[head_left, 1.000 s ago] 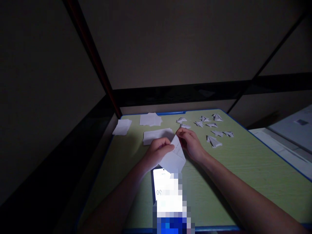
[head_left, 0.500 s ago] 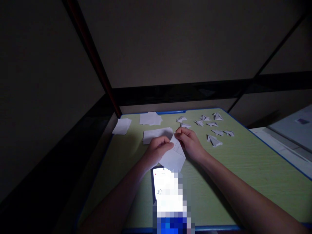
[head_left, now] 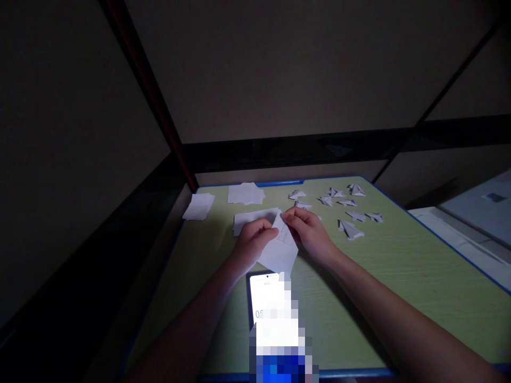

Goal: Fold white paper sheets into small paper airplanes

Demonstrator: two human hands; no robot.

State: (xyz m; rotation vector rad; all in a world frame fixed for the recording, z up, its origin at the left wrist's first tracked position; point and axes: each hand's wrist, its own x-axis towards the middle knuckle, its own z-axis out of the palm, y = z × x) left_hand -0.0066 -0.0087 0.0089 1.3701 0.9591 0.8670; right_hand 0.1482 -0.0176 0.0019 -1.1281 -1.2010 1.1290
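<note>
A partly folded sheet of white paper (head_left: 279,253) is held up over the table, its upper end narrowed to a point and faint writing on the folded part. My left hand (head_left: 254,242) pinches its left edge, thumb lying across the front. At the tip, my right hand (head_left: 306,227) has its fingers closed on the right edge of the paper. Just behind the hands lies a stack of white paper (head_left: 249,217), partly covered by the left hand. Below the paper rests a lit phone (head_left: 263,298) with digits on its screen, largely pixelated.
Several small folded paper pieces (head_left: 351,230) lie at the right back of the green table (head_left: 399,298). Two more paper piles, one at the far left (head_left: 198,206) and one at the back (head_left: 244,193), sit near the edge. Dark wall panels (head_left: 279,74) rise behind.
The folded paper and my left hand have shifted slightly left. My right hand still grips near the tip, moved a little left at the fingertips.
</note>
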